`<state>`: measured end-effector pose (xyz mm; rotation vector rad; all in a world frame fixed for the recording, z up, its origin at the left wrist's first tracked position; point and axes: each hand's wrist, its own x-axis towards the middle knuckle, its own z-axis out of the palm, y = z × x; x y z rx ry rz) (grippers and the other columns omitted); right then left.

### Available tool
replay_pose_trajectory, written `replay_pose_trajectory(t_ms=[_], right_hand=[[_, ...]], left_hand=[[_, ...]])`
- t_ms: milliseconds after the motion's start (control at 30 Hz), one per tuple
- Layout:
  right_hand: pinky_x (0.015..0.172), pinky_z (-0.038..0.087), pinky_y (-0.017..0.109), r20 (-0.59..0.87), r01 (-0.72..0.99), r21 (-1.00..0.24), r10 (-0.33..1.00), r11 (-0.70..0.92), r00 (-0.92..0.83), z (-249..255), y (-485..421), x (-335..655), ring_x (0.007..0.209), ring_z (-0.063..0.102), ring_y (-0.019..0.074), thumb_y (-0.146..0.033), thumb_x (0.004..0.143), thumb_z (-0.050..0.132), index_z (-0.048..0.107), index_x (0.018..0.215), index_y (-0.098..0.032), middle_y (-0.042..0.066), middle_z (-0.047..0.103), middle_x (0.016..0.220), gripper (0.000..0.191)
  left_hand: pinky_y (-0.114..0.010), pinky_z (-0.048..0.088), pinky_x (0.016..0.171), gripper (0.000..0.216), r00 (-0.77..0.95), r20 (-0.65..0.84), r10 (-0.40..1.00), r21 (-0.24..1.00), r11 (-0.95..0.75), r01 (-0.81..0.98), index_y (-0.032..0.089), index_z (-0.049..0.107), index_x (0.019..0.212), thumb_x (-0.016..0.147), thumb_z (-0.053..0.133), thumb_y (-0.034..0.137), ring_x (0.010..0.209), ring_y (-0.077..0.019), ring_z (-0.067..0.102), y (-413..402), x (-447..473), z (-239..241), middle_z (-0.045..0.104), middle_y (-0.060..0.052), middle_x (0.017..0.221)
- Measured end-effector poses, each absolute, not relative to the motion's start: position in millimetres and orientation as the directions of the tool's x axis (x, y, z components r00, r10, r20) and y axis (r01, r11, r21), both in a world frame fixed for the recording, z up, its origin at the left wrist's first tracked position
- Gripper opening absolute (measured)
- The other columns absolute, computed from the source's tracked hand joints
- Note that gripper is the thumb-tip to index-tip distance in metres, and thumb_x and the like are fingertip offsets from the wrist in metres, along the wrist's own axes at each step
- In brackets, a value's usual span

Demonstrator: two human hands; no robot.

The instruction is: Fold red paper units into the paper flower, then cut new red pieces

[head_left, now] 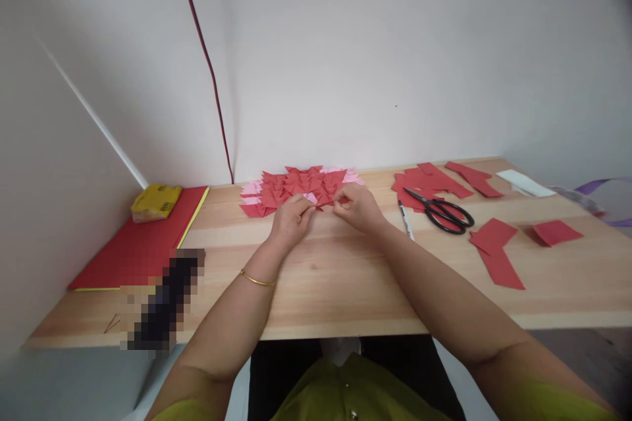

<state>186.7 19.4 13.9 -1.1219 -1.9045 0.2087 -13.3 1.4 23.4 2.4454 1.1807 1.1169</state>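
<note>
While both forearms cross the worktop point(340, 283), fingers of the left hand point(292, 220) and right hand point(358, 208) pinch one small red paper piece point(320, 208) between them. Directions taken from the hands: one heap of folded red and pink pieces point(301, 181) just beyond, 12 o'clock, overlap preventing a count; one pair of scissors point(425, 202) and one pen point(405, 219), 3 o'clock; one yellow packet point(158, 202), 9 o'clock; one white strip point(526, 183), toward 3 o'clock, farther out.

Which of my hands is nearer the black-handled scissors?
Right. The right hand is just left of the scissors; the left hand is farther left, on the right hand's far side from them.
</note>
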Motion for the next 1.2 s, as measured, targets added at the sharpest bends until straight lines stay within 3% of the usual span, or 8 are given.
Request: replay_pose_trajectory(t_ms=[133, 233, 333, 433, 567, 700, 900, 1200], right_hand=[[0.068, 0.041, 0.03, 0.589, 0.571, -0.672, 0.808, 0.472, 0.026, 17.0, 21.3, 198.2, 0.068, 0.053, 0.017, -0.016, 0.068, 0.054, 0.056, 0.064, -0.02, 0.002, 0.06, 0.068, 0.006], [0.069, 0.044, 0.03, 0.471, 0.381, -0.828, 0.879, 0.411, 0.075, 16.3, 19.7, 195.8, 0.07, 0.055, 0.016, -0.025, 0.073, 0.056, 0.058, 0.073, -0.019, 0.002, 0.062, 0.074, 0.006], [0.071, 0.047, 0.03, 0.349, 0.139, -0.924, 0.935, 0.355, -0.067, 11.8, 17.1, 185.4, 0.075, 0.058, 0.0157, -0.033, 0.071, 0.064, 0.059, 0.087, -0.019, 0.003, 0.063, 0.081, 0.022], [0.073, 0.049, 0.03, 0.303, -0.039, -0.952, 0.926, 0.303, -0.225, 6.9, 14.0, 174.5, 0.079, 0.061, 0.0157, -0.037, 0.069, 0.069, 0.057, 0.093, -0.02, 0.003, 0.063, 0.084, 0.032], [0.065, 0.048, 0.029, 0.315, 0.0, -0.945, 0.913, 0.326, -0.26, 4.5, 10.3, 168.4, 0.07, 0.06, 0.0146, -0.039, 0.073, 0.066, 0.059, 0.085, -0.02, 0.001, 0.063, 0.077, 0.023], [0.062, 0.046, 0.027, 0.339, 0.109, -0.923, 0.914, 0.369, -0.222, 5.5, 9.4, 170.8, 0.065, 0.057, 0.0139, -0.04, 0.072, 0.066, 0.06, 0.076, -0.019, 0.001, 0.062, 0.073, 0.022], [0.065, 0.044, 0.027, 0.37, 0.199, -0.888, 0.902, 0.414, -0.221, 10.3, 8.2, 176.2, 0.069, 0.056, 0.015, -0.042, 0.078, 0.06, 0.064, 0.076, -0.019, 0.002, 0.065, 0.074, 0.023], [0.063, 0.043, 0.026, 0.389, 0.085, -0.92, 0.918, 0.383, 0.079, 14.5, 16.9, 189.7, 0.064, 0.051, 0.0119, -0.041, 0.079, 0.06, 0.059, 0.076, -0.019, -0.001, 0.056, 0.068, 0.022]], left_hand=[[-0.029, 0.043, 0.07, 0.015, 0.186, 0.508, 0.841, 0.703, -0.53, 0.474, 0.018, 0.066, 0.077, 0.083, 0.055, 0.028, 0.072, -0.0157, 0.055, 6.8, -14.8, 19.4, 0.059, -0.003, 0.07], [-0.029, 0.045, 0.067, 0.018, -0.013, 0.26, 0.966, 0.962, -0.257, 0.09, 0.017, 0.064, 0.077, 0.076, 0.064, 0.034, 0.061, -0.0121, 0.055, 9.2, -9.3, 13.5, 0.058, 0.001, 0.062], [-0.03, 0.049, 0.069, 0.027, 0.012, 0.035, 0.999, 0.949, -0.03, -0.314, 0.016, 0.06, 0.078, 0.065, 0.074, 0.035, 0.059, -0.01, 0.057, 7.6, -0.5, 9.7, 0.06, 0.002, 0.064], [-0.032, 0.052, 0.074, 0.033, 0.103, -0.028, 0.994, 0.896, 0.071, -0.439, 0.015, 0.058, 0.077, 0.059, 0.079, 0.032, 0.063, -0.0105, 0.061, 3.1, 7.7, 8.3, 0.065, -0.001, 0.071], [-0.034, 0.052, 0.075, 0.032, 0.196, 0.004, 0.981, 0.94, 0.064, -0.336, 0.014, 0.06, 0.078, 0.062, 0.077, 0.035, 0.065, -0.0122, 0.063, -3.1, 13.5, 8.0, 0.066, -0.002, 0.076], [-0.03, 0.05, 0.07, 0.021, 0.201, 0.139, 0.97, 0.99, -0.136, -0.03, 0.015, 0.062, 0.077, 0.071, 0.069, 0.034, 0.066, -0.0137, 0.061, -4.8, 10.1, 10.4, 0.064, -0.001, 0.069], [-0.026, 0.041, 0.064, 0.016, 0.189, 0.352, 0.917, 0.875, -0.394, 0.281, 0.017, 0.06, 0.066, 0.076, 0.06, 0.028, 0.067, -0.0129, 0.05, 2.0, 0.6, 12.3, 0.054, 0.0, 0.068], [-0.023, 0.036, 0.06, 0.017, 0.079, 0.221, 0.972, 0.965, -0.23, 0.126, 0.016, 0.054, 0.069, 0.076, 0.058, 0.031, 0.059, -0.0099, 0.043, 4.1, 1.1, 9.1, 0.049, 0.003, 0.063]])
